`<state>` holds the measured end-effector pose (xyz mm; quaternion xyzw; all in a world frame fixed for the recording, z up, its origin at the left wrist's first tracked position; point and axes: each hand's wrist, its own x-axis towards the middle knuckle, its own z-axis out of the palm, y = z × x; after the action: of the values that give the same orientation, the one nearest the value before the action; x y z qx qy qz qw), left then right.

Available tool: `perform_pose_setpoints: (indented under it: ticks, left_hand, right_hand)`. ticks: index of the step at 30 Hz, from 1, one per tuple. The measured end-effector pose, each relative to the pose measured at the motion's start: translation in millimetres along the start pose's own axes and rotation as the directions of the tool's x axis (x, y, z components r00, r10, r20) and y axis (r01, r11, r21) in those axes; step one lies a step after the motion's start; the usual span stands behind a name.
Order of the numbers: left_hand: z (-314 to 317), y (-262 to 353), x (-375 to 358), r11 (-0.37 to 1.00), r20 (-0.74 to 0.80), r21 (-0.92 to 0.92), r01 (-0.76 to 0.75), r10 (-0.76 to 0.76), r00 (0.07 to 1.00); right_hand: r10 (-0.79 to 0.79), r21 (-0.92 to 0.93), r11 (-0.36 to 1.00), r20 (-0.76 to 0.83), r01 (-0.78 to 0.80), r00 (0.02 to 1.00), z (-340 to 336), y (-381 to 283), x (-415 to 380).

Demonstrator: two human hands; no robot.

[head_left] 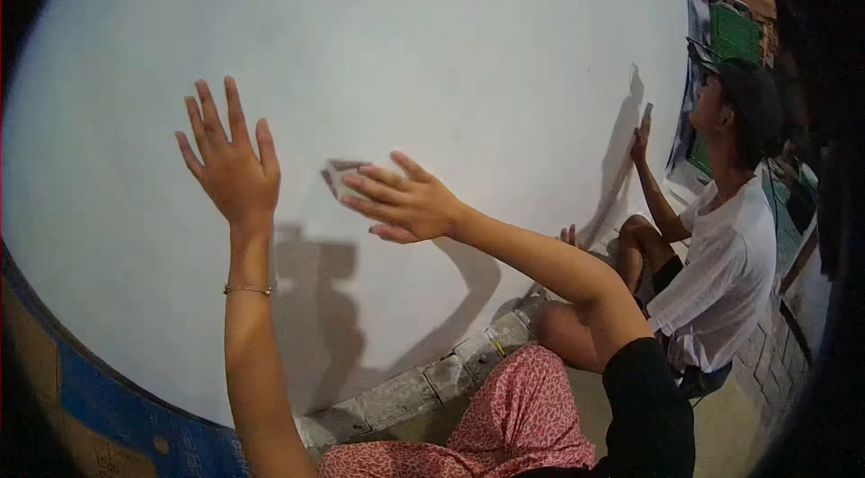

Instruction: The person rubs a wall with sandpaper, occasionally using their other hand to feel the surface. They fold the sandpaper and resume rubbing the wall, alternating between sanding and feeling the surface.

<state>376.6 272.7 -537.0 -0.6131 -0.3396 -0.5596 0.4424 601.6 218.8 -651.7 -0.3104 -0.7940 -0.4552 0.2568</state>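
Observation:
A large white wall (432, 45) fills most of the view in front of me. My left hand (232, 173) lies against it at the left, fingers spread, holding nothing; a thin bracelet (246, 289) circles that wrist. To the right and slightly lower, my right hand (401, 206) presses what looks like a folded piece of sandpaper (341, 179) to the wall. The sheet is pale with dark brownish edges, and it sticks out past the fingertips, partly hidden under them. Shadows of my arms fall on the wall below.
At the right a person (721, 244) in a white shirt and dark cap sits close to the wall, one raised hand holding a small object against it. Grey blocks (396, 399) line the wall's foot. A blue sheet (117, 401) lies at lower left, near my patterned trousers (514, 406).

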Motion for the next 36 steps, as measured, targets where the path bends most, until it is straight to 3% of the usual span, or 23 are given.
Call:
perform_pose_setpoints:
  ticks: [2,3,4,5,6,8,9,12,14,17,18,19,20,22,24,25,26,28,29,30,32,34,36]
  left_hand:
    - [-1.0,-1.7,-0.6,1.0,-0.006,0.023,-0.001,0.001,1.0]
    - [1.1,-3.3,-1.6,0.999,-0.024,0.03,-0.009,0.01,1.0]
    - [1.0,-1.8,-1.4,1.0,-0.022,0.031,0.0,0.001,1.0]
    - [-0.7,-1.8,-1.3,1.0,-0.022,0.031,0.001,-0.001,1.0]
    - [-1.0,-2.1,-0.5,1.0,-0.02,0.031,-0.003,0.004,1.0]
    - [0.6,-3.4,-2.0,0.999,-0.007,0.032,-0.005,0.005,1.0]
    - [1.6,-5.2,-2.4,0.999,0.0,0.033,-0.004,0.004,1.0]
    - [2.4,-6.4,-5.0,0.998,0.03,0.059,0.017,-0.018,0.999]
    - [-2.9,-3.2,-5.5,0.998,0.085,0.047,0.035,-0.038,0.996]
    - [-1.6,-5.1,-5.1,0.999,0.087,0.048,0.025,-0.029,0.996]
    - [-1.7,-4.6,-4.3,1.0,0.086,0.017,0.022,-0.023,0.996]
    - [-1.4,-4.6,-4.3,1.0,0.084,-0.018,0.022,-0.02,0.996]
    - [-0.8,-5.4,-5.3,1.0,0.082,-0.006,0.022,-0.021,0.996]
    - [-1.6,-5.7,-9.2,0.999,0.08,-0.038,0.01,-0.007,0.997]
    - [-11.5,-6.5,-19.8,0.999,0.104,-0.045,0.023,-0.018,0.994]
    - [-13.9,-9.3,-33.3,0.996,0.14,-0.088,0.035,-0.022,0.99]
    - [-15.6,-11.3,-50.7,0.99,0.177,-0.135,0.045,-0.02,0.984]
    - [-16.3,-18.8,-111.6,0.981,0.243,-0.139,0.137,-0.101,0.965]
    - [-20.0,-23.9,-148.9,0.979,0.276,-0.11,0.171,-0.135,0.952]
    - [-25.4,-30.0,-188.4,0.976,0.308,-0.081,0.204,-0.17,0.936]
    - [-34.9,-40.7,-259.6,0.971,0.299,-0.036,0.235,-0.214,0.93]
    - [-48.1,-51.7,-315.2,0.969,0.336,-0.027,0.247,-0.224,0.915]
    - [-51.1,-62.9,-369.6,0.968,0.32,0.005,0.25,-0.238,0.917]
  right_hand:
    - [-0.026,-0.022,0.999,-0.035,0.025,0.999,1.6,11.4,-5.2]
    - [0.242,-0.03,0.968,-0.135,-0.248,0.961,-9.0,18.1,-0.4]
    - [0.482,-0.009,0.868,-0.233,-0.497,0.845,-16.8,24.5,4.1]
    - [0.597,0.109,0.786,-0.39,-0.609,0.701,-14.6,25.9,13.3]
    - [0.596,0.114,0.788,-0.387,-0.605,0.704,-16.4,21.3,14.8]
    - [0.415,0.009,0.908,-0.15,-0.418,0.898,-16.1,4.4,16.1]
    - [0.164,0.007,0.987,-0.052,-0.164,0.985,-8.8,3.9,13.6]
    - [0.218,-0.008,0.976,-0.079,-0.219,0.973,-12.0,22.0,16.6]
    - [0.512,0.043,0.849,-0.316,-0.527,0.799,-7.7,33.2,26.3]
    - [0.519,0.088,0.843,-0.395,-0.531,0.758,-11.3,16.2,43.0]
    - [0.322,0.037,0.945,-0.259,-0.324,0.911,-7.3,17.1,41.1]
    - [0.09,0.014,0.996,-0.108,-0.089,0.99,-5.5,19.1,40.4]
    - [0.083,0.02,0.996,-0.116,-0.082,0.99,-7.9,26.3,42.1]
    - [0.421,-0.113,0.878,-0.281,-0.465,0.862,-22.6,48.0,57.2]
    - [0.632,0.14,0.74,-0.476,-0.658,0.611,-28.7,61.9,81.0]
    - [0.543,-0.08,0.752,-0.487,-0.654,0.684,-31.0,60.1,90.6]
    - [0.533,-0.057,0.802,-0.381,-0.594,0.756,-32.6,44.2,94.6]
    - [0.187,-0.051,0.98,-0.071,-0.191,0.98,-31.0,27.8,92.6]
    - [0.015,0.085,0.996,-0.036,-0.012,0.999,-31.1,25.2,93.3]
    - [0.019,0.084,0.996,-0.037,-0.015,0.999,-34.7,29.5,93.8]
    - [0.201,-0.093,0.97,-0.198,-0.223,0.959,-45.0,52.1,98.8]
    - [0.441,0.066,0.877,-0.501,-0.476,0.745,-38.3,75.4,107.5]
    - [0.459,-0.012,0.854,-0.454,-0.521,0.764,-38.8,43.6,117.0]
